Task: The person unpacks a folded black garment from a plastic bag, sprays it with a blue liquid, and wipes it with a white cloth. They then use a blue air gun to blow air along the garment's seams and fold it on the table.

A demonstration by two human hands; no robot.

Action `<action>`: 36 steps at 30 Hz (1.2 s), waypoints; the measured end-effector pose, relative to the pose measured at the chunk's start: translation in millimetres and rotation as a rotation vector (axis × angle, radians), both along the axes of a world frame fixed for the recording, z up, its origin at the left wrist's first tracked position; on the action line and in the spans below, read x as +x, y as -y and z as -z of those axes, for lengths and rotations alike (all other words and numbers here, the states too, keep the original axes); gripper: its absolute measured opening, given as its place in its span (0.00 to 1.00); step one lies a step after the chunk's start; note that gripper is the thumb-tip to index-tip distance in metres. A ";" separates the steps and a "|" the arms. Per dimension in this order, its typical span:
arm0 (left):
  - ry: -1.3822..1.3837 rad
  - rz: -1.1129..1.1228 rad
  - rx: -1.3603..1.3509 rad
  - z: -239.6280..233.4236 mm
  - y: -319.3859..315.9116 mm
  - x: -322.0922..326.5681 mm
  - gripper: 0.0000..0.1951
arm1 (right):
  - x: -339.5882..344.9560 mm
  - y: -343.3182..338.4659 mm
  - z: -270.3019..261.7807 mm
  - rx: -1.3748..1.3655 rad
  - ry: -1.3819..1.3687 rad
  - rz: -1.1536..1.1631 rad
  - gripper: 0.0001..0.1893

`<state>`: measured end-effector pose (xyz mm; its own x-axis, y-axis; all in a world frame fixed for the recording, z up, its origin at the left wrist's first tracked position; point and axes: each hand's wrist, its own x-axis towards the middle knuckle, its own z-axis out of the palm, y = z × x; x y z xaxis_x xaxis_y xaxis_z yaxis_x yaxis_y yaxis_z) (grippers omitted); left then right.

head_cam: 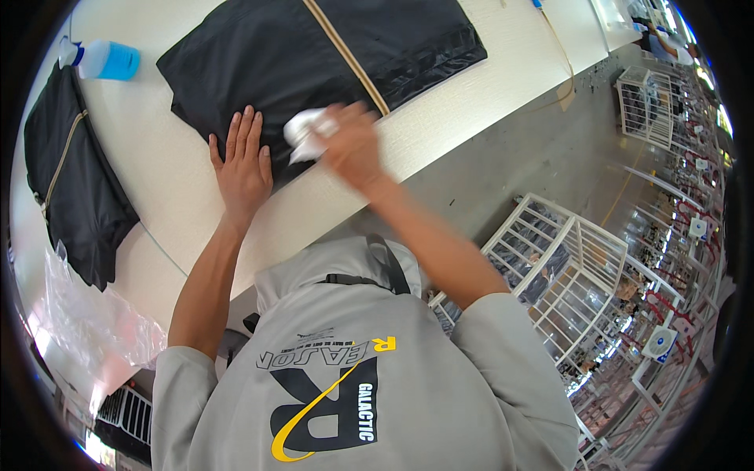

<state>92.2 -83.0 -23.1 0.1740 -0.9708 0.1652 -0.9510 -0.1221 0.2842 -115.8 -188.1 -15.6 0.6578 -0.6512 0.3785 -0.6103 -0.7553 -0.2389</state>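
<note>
A black garment (259, 65) with a tan-edged zipper (344, 53) lies flat on the white table (447, 123). My left hand (240, 159) presses on its near left part, fingers spread and holding nothing. Blurred, my right hand (352, 141) grips a crumpled white cloth (306, 134) against the garment's near edge, left of the zipper's lower end. A second black item with a tan zipper (82, 171) rests at the table's left side. Above it lies a spray bottle with blue liquid (109, 60), tipped on its side.
Clear plastic film (94, 312) lies at the lower left of the table. A yellowish cord (556, 38) with a blue end hangs over the far right edge. White metal cage carts (554, 253) stand on the floor to the right. A person (665, 47) is at the far upper right.
</note>
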 end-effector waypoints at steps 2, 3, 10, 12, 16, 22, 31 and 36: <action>-0.005 -0.002 0.003 -2.2 0.7 -1.5 0.26 | -55.3 63.6 6.5 -0.001 -0.047 0.312 0.18; -0.014 0.000 -0.002 -2.8 1.6 -2.2 0.26 | -86.1 94.6 3.2 0.041 -0.221 0.482 0.16; 0.012 -0.034 0.010 0.4 -3.0 0.5 0.26 | -7.5 21.4 -42.9 0.020 0.013 -0.009 0.12; 0.001 -0.042 0.008 1.0 -3.3 0.4 0.26 | -0.8 -3.3 -31.6 0.083 0.038 -0.098 0.11; -0.009 -0.016 0.013 1.0 -4.0 -0.1 0.26 | -104.8 65.9 0.9 -0.111 -0.050 0.217 0.16; -0.012 -0.024 0.020 -0.9 -6.6 -2.8 0.26 | -58.6 47.9 -33.8 -0.038 -0.013 0.268 0.20; -0.006 -0.029 -0.010 1.4 -1.7 -1.1 0.26 | -117.7 84.8 -31.0 -0.033 -0.259 0.504 0.20; -0.024 -0.043 -0.004 5.1 -4.9 -1.2 0.27 | -24.3 8.3 -25.7 0.067 0.063 0.173 0.17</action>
<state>91.0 -78.1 -28.2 0.2192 -0.9618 0.1642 -0.9378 -0.1613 0.3075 -140.1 -196.4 10.0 0.5106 -0.7774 0.3672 -0.7118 -0.6218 -0.3267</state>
